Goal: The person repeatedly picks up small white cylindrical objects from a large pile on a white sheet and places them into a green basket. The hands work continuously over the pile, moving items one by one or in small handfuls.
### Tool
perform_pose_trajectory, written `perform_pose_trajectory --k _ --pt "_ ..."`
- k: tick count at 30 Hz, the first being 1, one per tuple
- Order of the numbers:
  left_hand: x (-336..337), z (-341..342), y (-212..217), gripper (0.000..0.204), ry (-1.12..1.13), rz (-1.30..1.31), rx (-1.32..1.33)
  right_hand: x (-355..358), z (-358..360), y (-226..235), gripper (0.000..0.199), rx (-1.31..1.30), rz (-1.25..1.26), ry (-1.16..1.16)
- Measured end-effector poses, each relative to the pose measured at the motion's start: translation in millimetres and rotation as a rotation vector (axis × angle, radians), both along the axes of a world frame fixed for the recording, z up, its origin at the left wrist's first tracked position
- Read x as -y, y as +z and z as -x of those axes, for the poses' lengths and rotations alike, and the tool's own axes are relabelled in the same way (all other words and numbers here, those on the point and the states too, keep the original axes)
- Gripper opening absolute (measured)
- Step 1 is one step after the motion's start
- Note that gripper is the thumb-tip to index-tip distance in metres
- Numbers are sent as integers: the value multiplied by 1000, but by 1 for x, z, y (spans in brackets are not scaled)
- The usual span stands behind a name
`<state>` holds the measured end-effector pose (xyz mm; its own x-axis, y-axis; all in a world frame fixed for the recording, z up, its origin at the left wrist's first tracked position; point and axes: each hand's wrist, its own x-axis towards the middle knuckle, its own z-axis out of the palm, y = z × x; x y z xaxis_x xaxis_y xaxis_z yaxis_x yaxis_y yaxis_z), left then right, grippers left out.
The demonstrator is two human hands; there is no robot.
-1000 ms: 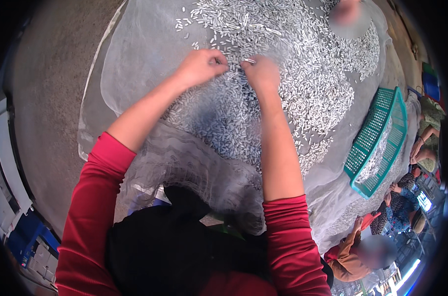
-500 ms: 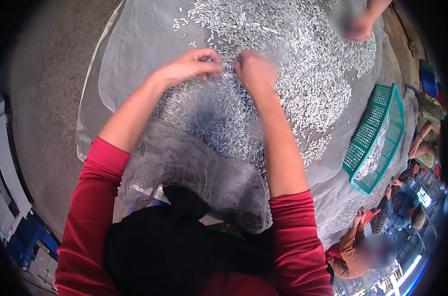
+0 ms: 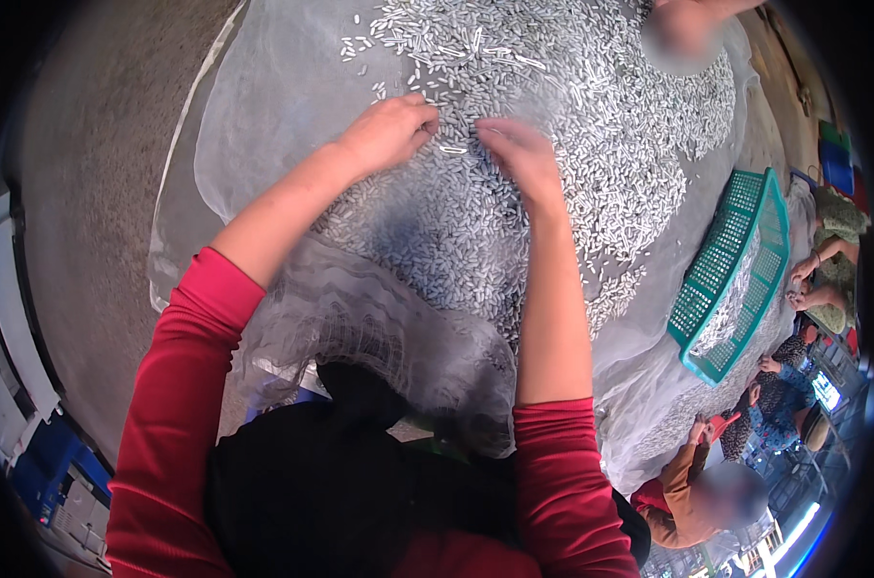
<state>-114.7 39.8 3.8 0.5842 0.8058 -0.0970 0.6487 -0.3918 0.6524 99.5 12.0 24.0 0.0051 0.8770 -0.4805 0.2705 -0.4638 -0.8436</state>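
Note:
Many small silvery-white oblong pieces (image 3: 610, 183) lie heaped and scattered over a pale mesh net (image 3: 273, 106). A longer piece (image 3: 453, 149) lies between my hands, below the fingertips. My left hand (image 3: 393, 132) is over the left side of the heap, its fingers curled together at the tips; anything between them is too small to make out. Just to its right, my right hand (image 3: 525, 159) reaches in over the pieces, with thumb and fingers stretched out and apart. I see nothing held in it. The two hands do not touch.
A green plastic basket (image 3: 730, 275) with silvery pieces inside stands at the right. Another person's hand (image 3: 682, 34) is over the heap at the far right. Gathered netting (image 3: 389, 318) hangs at the near edge. More people sit along the right side.
My right hand has moved right and slightly nearer, and its fingers have spread. My left hand has turned, with its fingertips now together. The other person's hand has shifted farther away.

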Motion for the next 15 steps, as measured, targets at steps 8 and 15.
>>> perform_pose_trajectory --k 8,15 --pt "-5 16 1 14 136 440 346 -27 35 -23 16 854 -229 338" --pt "-4 30 14 22 102 1290 1111 0 -13 17 10 -539 167 15"
